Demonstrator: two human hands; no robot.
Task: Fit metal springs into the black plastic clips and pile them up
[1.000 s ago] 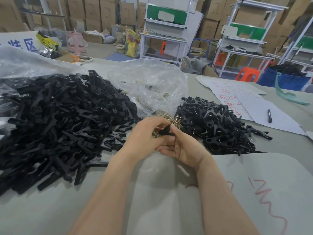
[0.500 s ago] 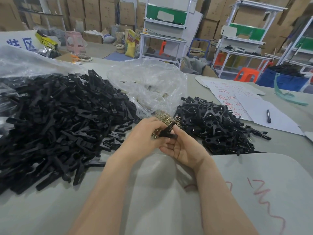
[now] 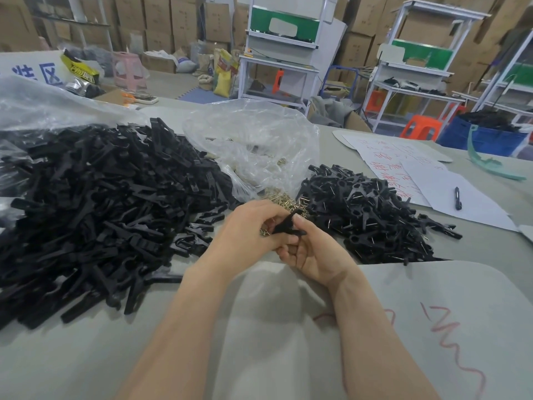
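Assembly is looking far from finished; near the middle of the worktop (image 3: 86, 356) the left hand (image 3: 248, 229) and right hand (image 3: 314, 255) are both pinching 1 black clip (image 3: 288, 226) in curled fingers, and whether its spring is seated I cannot tell; the fitted pile (image 3: 375, 215) is lying toward the right edge, dwarfed by the bare clips (image 3: 101, 203) sprawling along the left edge; loose springs (image 3: 277, 197) are spilling from the clear bag (image 3: 253, 145) just behind the hands.

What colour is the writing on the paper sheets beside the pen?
The writing is red, on white paper sheets; the head view shows it best.
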